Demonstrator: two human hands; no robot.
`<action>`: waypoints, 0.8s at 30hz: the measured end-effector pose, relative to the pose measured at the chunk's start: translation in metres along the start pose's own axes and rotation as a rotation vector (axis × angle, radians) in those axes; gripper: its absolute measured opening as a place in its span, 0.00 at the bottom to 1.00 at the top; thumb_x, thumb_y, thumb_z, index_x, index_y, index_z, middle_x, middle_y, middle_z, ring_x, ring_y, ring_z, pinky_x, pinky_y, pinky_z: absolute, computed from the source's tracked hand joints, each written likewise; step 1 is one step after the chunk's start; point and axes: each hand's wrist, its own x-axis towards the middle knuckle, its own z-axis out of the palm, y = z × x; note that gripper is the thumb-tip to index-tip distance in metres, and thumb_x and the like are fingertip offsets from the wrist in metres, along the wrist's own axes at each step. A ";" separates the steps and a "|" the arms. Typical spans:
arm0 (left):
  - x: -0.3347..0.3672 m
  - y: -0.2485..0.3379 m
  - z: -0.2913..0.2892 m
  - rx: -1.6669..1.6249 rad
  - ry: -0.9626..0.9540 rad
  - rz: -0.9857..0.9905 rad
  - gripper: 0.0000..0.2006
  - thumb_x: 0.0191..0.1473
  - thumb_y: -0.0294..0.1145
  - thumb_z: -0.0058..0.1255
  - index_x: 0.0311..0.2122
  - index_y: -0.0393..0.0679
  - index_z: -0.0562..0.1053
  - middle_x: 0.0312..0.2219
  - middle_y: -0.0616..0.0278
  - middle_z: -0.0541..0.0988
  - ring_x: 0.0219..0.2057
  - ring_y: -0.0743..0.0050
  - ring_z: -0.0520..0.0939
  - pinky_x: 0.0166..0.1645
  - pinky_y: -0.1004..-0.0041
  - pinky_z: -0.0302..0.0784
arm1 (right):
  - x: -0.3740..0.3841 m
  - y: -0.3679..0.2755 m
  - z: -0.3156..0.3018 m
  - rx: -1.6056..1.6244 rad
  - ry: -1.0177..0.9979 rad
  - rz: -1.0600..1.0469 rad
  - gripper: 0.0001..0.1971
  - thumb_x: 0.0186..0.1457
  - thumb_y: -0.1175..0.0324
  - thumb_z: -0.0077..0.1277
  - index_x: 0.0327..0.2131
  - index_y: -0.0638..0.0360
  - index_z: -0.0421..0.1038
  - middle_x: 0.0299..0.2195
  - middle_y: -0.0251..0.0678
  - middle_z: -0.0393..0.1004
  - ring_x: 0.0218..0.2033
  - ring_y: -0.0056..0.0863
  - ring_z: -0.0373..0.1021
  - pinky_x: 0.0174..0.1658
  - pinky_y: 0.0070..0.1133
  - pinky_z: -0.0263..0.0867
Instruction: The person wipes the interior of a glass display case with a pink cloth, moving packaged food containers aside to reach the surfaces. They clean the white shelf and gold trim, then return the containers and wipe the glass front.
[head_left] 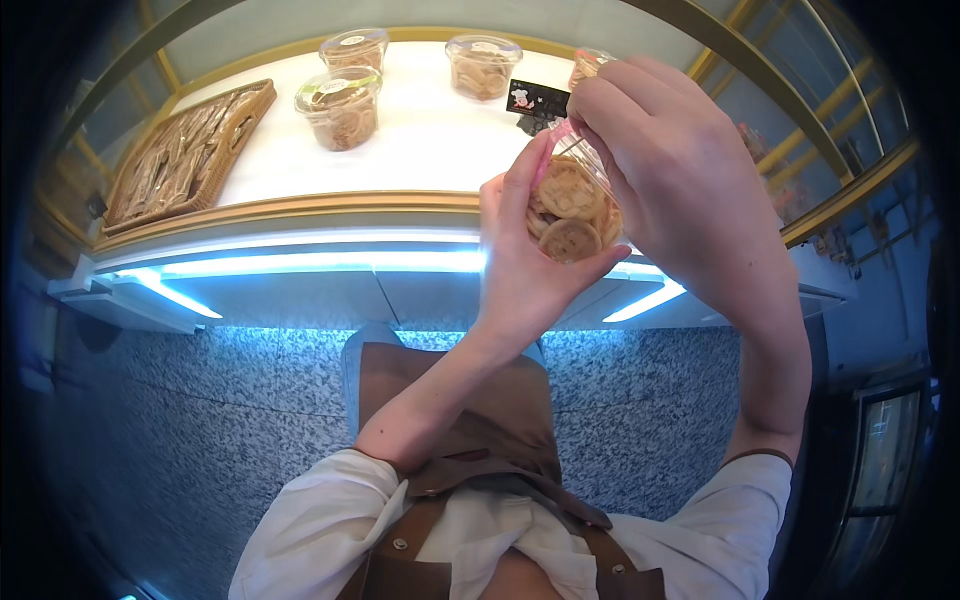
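My left hand (530, 235) is wrapped round a clear container of round cookies (570, 195), its fingers on the left side and its thumb below. Golden, flat cookies show through the container's wall, and a strip of pink (548, 158) runs along its upper left edge. My right hand (665, 150) is closed at the container's upper right, the back of the hand toward me. Its fingertips are hidden, so what they pinch I cannot make out. Just beyond the hands stands a small black sign (537, 100) with a picture on it.
On the white display shelf (420, 140) stand clear tubs of baked pieces: one with a green-edged lid (338, 110), another behind it (354, 50), one further right (482, 68). A wicker tray (190, 155) of wrapped goods lies at the left. A wooden edge (300, 212) borders the shelf.
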 end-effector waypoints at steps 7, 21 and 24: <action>-0.001 -0.001 0.001 0.038 -0.013 0.028 0.54 0.39 0.28 0.73 0.69 0.55 0.49 0.53 0.51 0.56 0.57 0.54 0.68 0.61 0.59 0.72 | -0.004 0.006 0.015 0.013 0.056 -0.018 0.09 0.49 0.77 0.60 0.34 0.62 0.71 0.33 0.39 0.74 0.37 0.36 0.73 0.44 0.29 0.71; 0.001 -0.014 -0.003 -0.154 -0.002 -0.009 0.53 0.39 0.29 0.73 0.67 0.42 0.51 0.58 0.53 0.64 0.60 0.61 0.69 0.62 0.64 0.70 | -0.014 0.029 -0.017 0.440 0.006 0.318 0.05 0.63 0.75 0.49 0.40 0.63 0.73 0.29 0.33 0.73 0.28 0.17 0.66 0.32 0.15 0.62; 0.001 -0.012 -0.013 -0.221 -0.013 -0.074 0.51 0.40 0.28 0.72 0.67 0.41 0.51 0.58 0.52 0.66 0.60 0.63 0.70 0.63 0.64 0.69 | -0.037 0.035 -0.005 0.562 0.195 0.418 0.08 0.64 0.75 0.45 0.42 0.62 0.74 0.23 0.27 0.64 0.23 0.11 0.56 0.27 0.15 0.53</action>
